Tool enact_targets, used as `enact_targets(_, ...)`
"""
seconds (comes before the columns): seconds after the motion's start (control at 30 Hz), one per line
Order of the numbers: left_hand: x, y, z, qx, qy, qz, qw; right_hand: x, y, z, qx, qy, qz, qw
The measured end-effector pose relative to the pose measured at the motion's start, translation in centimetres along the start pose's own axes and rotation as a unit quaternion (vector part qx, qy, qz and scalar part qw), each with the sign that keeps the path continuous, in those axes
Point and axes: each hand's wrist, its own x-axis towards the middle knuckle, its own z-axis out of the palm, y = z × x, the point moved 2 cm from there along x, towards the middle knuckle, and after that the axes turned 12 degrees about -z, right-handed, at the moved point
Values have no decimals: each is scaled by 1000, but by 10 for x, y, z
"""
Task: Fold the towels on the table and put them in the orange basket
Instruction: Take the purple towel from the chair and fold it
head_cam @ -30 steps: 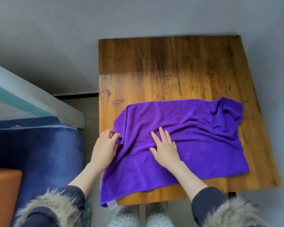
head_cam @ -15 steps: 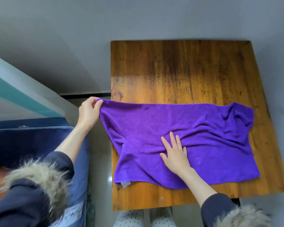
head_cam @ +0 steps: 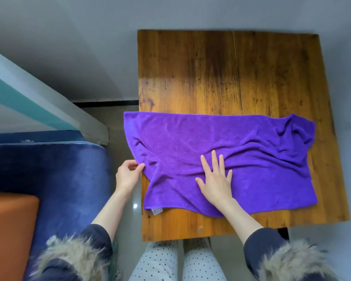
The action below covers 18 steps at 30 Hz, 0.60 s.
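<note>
- Purple towel (head_cam: 231, 159) lies spread across the near half of the wooden surface (head_cam: 211, 78) — left edge overhanging.
- Left hand (head_cam: 128, 175) pinches that left edge.
- Right hand (head_cam: 217, 181) presses flat, fingers straight, on the towel.

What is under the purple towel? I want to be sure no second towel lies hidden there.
Around the purple towel only the bare wooden table shows. The right hand lies flat on top; the left hand pinches its left edge. Whatever the cloth covers cannot be seen.
</note>
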Motion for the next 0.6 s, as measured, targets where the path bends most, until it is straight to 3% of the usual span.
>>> enact_targets(0.13,-13,-7,-1,-24,37,19,999,-10,-22,15,25,-12,-15,1000)
enact_targets(0.23,-15,-12,-9,-95,19,17,995,-17,-31,27,22,-40,-17,999)
enact_targets(0.37,-5,-26,-35,-56,49,36,997,-23,-35,32,5,-45,-18,999)
enact_targets(0.5,-6,-41,-44,-78,-68,3,995,-27,-37,30,4,-28,-38,999)
enact_targets(0.6,-14,-54,-38,-10,-145,-41,989,-29,-40,31,10,-21,-43,999)
